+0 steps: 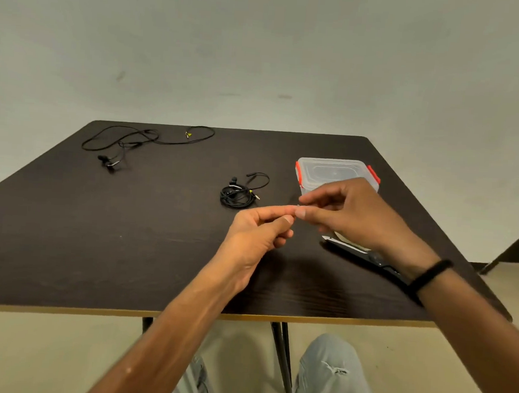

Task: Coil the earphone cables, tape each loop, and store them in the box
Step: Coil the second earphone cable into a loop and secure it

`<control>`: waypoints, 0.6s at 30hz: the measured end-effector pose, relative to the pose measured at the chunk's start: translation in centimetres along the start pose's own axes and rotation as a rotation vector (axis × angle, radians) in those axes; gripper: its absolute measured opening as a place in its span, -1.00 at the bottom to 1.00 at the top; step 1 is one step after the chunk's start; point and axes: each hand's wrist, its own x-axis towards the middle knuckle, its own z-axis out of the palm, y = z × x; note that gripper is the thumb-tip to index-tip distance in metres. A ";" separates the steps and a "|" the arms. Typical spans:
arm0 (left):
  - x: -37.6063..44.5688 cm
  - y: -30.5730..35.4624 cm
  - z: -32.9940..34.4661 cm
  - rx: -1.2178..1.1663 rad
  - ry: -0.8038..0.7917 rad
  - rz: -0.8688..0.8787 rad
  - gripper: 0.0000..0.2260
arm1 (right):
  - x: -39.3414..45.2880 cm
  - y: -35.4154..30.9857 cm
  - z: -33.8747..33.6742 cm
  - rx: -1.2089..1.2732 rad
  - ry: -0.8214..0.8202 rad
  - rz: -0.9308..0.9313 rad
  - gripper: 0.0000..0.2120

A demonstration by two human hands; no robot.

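Note:
A coiled black earphone lies on the dark table near its middle. An uncoiled black earphone sprawls at the far left. A clear plastic box with red clips and its lid on stands at the right. My left hand and my right hand meet fingertip to fingertip above the table, in front of the box. Both seem to pinch a small, nearly clear piece, probably tape; it is too small to tell for sure.
Black-handled scissors lie on the table under my right wrist, next to something white that my hand partly hides. The table's front edge runs just below my forearms. A wall stands behind the table.

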 end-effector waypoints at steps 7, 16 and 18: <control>0.3 0.6 -1.7 0.047 0.069 0.005 -0.84 | 2.2 -0.1 3.6 -0.149 0.140 -0.124 -0.91; 1.9 1.1 -4.5 0.259 0.235 0.133 -0.77 | 4.8 -0.6 7.1 -0.050 0.179 -0.082 -0.93; 3.0 1.1 -6.1 0.553 0.390 0.277 -0.71 | 5.9 -0.3 7.8 0.126 0.237 -0.013 -0.92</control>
